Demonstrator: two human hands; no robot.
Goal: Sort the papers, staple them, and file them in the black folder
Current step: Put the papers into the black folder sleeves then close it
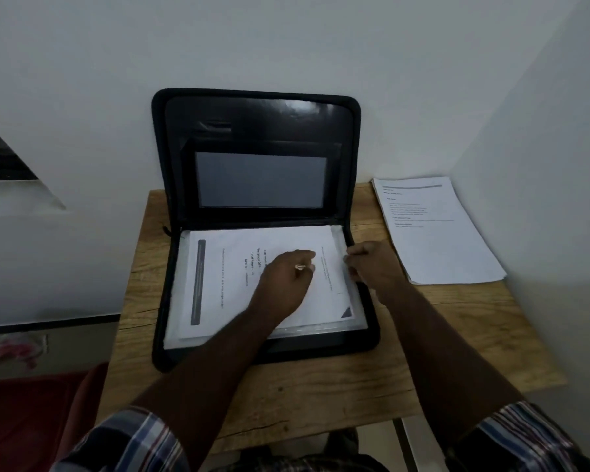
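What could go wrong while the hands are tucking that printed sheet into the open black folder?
The right hand pinches the right edge of the printed sheet near the clear sleeve; pushing too hard might crease the sheet.

The left hand presses on the page, so it could drag it askew.

The black folder has its lid leaning on the wall; a bump could tip it shut onto the hands.

The paper stack reaches the table's right edge and could slide off.

The black folder (256, 229) lies open on the table (321, 386), its lid against the wall. On the papers (252, 284) inside it rests the left hand (283, 284); the right hand (372, 264) pinches their right edge. Right of the folder lies another stack (436, 233).
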